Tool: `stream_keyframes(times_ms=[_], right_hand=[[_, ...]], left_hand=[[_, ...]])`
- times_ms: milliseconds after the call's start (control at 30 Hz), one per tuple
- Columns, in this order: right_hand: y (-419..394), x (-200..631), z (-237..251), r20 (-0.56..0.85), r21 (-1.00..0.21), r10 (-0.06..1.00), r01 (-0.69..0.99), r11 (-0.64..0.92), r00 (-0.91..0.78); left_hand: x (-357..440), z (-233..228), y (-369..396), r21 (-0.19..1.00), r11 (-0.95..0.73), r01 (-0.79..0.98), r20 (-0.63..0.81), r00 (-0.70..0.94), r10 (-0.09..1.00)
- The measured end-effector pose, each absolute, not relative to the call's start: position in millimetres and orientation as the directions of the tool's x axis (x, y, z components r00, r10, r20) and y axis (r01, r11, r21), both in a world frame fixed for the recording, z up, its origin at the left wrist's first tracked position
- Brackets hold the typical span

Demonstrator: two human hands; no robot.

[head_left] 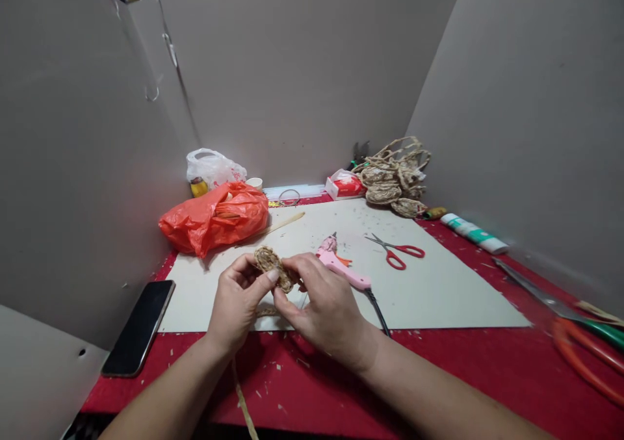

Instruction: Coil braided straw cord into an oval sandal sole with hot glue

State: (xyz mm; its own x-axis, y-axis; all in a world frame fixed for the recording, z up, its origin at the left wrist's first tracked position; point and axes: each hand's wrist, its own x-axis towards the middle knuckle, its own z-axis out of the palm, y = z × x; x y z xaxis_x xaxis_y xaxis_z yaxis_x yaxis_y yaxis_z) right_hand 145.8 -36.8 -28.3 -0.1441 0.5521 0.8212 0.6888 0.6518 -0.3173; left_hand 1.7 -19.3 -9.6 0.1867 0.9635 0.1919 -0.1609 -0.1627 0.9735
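Observation:
Between my two hands is a small oval coil of braided straw cord (266,258), raised over the front of a white board (453,290). My left hand (238,297) grips it from the left, thumb pressed on its face. Fingers and thumb of my right hand (324,297) pinch its lower right edge. A loose tail of the cord (244,401) hangs below my left wrist, past the table's front edge. Just beyond my right hand lies a pink glue gun (344,268), its black cable running toward me. Red-handled scissors (397,248) lie spread to its right.
A bundle of straw braid (392,180) sits at the back right beside a red and white box (345,184). An orange bag (217,219) lies at the back left, a phone (139,328) at the left front. Large shears (550,303) rest at right. Grey panels (302,82) enclose the red-covered table.

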Motion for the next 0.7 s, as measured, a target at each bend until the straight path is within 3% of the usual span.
stream_keyframes(times_ms=[267, 500, 700], right_hand=[[-41, 148, -24, 0.821, -0.263, 0.543, 0.726, 0.635, -0.178], [-40, 153, -17, 0.805, -0.395, 0.573, 0.584, 0.710, -0.152], [-38, 156, -13, 0.803, -0.432, 0.578, 0.528, 0.732, -0.145]], left_hand=[[3, -9, -21, 0.976, -0.188, -0.107, 0.202, 0.134, 0.970], [3, -8, -21, 0.972, -0.227, -0.066, 0.234, 0.150, 0.960], [2, -12, -20, 0.974, -0.222, -0.039, 0.225, 0.207, 0.952]])
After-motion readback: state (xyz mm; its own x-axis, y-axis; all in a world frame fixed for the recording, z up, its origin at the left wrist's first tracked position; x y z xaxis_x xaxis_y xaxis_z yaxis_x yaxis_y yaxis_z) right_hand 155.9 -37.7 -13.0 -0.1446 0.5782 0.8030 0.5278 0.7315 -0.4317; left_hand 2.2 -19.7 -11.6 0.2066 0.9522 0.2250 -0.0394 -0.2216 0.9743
